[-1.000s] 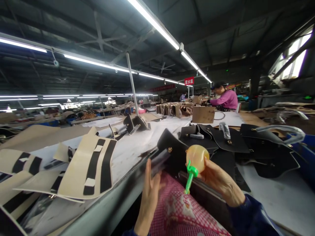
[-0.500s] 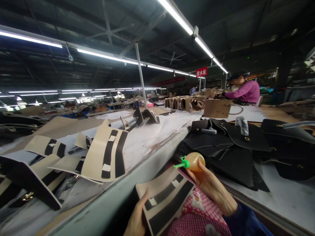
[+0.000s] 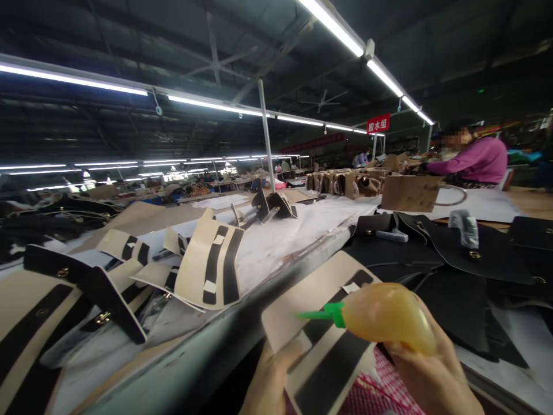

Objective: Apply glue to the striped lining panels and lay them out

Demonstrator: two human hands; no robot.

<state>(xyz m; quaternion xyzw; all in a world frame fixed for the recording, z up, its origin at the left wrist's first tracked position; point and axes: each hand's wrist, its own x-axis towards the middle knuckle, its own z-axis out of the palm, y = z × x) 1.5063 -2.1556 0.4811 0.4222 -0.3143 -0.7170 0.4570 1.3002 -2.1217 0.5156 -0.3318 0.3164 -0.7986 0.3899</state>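
At the lower middle, my left hand (image 3: 273,374) grips the near left edge of a beige panel (image 3: 298,300) with black strips and small white patches. My right hand (image 3: 432,369) is closed around a squeeze bottle (image 3: 386,314) of amber liquid. The bottle's green nozzle (image 3: 322,314) points left, over the panel's beige part; whether the tip touches the surface cannot be seen. Similar beige panels (image 3: 194,259) with black strips lie on the table to the left, some with gold clasps.
Black bag pieces (image 3: 458,288) are piled at the right. A white-topped table (image 3: 276,236) runs away from me, with a pole (image 3: 266,135) behind. Brown bags (image 3: 341,183) stand farther back. A person in a purple top (image 3: 479,161) works at the back right.
The bottle has come closer and now hangs over the panel, its nozzle past the first edge. The panel has risen in my left hand. The view has turned slightly left.
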